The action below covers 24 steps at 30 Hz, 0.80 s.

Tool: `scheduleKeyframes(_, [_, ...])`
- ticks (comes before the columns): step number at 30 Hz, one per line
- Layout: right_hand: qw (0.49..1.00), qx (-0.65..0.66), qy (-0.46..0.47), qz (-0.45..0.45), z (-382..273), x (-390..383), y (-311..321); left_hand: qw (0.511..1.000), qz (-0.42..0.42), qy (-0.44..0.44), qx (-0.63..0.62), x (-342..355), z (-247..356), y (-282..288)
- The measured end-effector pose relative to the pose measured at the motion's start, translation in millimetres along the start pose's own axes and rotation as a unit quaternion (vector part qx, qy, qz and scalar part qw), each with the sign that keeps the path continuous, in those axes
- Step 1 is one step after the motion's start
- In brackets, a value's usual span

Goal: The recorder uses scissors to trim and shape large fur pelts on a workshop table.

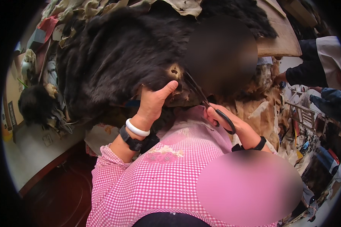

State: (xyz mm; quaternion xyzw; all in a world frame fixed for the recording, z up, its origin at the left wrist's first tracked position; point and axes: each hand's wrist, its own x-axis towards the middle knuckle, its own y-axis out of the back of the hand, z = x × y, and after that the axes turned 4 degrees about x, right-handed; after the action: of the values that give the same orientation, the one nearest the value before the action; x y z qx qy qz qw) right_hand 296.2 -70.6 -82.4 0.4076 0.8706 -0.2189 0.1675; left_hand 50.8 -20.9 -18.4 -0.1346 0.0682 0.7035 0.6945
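A large black fur pelt (pixel 113 56) spreads in front of me, its near edge by my waist. My left hand (pixel 155 100) is closed on that edge, thumb on top and fingers hidden beneath. Just beyond the thumb is a pale bare patch (pixel 174 71) with a small dark hole in it. My right hand (pixel 229 119) grips black-handled scissors (pixel 196 87) by the loops. Their blades point away from me and to the left, with the tips beside the pale patch. A blurred area hides the pelt right of the blades.
Tan hides (pixel 257 117) hang or lie to the right, below a wooden board (pixel 280 46). Another person's dark sleeve (pixel 308 64) reaches in at the far right. A black fur bundle (pixel 38 104) and a cardboard box (pixel 13 100) stand at the left.
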Motion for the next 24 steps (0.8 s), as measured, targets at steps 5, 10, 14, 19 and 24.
scheduleKeyframes(5, [0.998,-0.057,-0.001,-0.015,2,-9,14,1.000,0.013,-0.004,-0.028,-1,1,1])
scheduleKeyframes(10, [0.998,-0.044,-0.007,-0.040,4,-20,13,1.000,0.003,-0.009,-0.027,0,-3,6])
scheduleKeyframes(14, [0.999,-0.021,0.029,-0.020,7,2,1,0.999,0.002,0.010,-0.040,-2,-2,3])
scheduleKeyframes(19, [0.999,-0.019,0.035,0.005,-11,39,-7,0.999,0.005,0.007,-0.041,-5,1,2])
scheduleKeyframes(24, [0.992,0.125,-0.018,-0.020,-29,45,-12,0.999,-0.003,0.010,-0.037,-6,4,5])
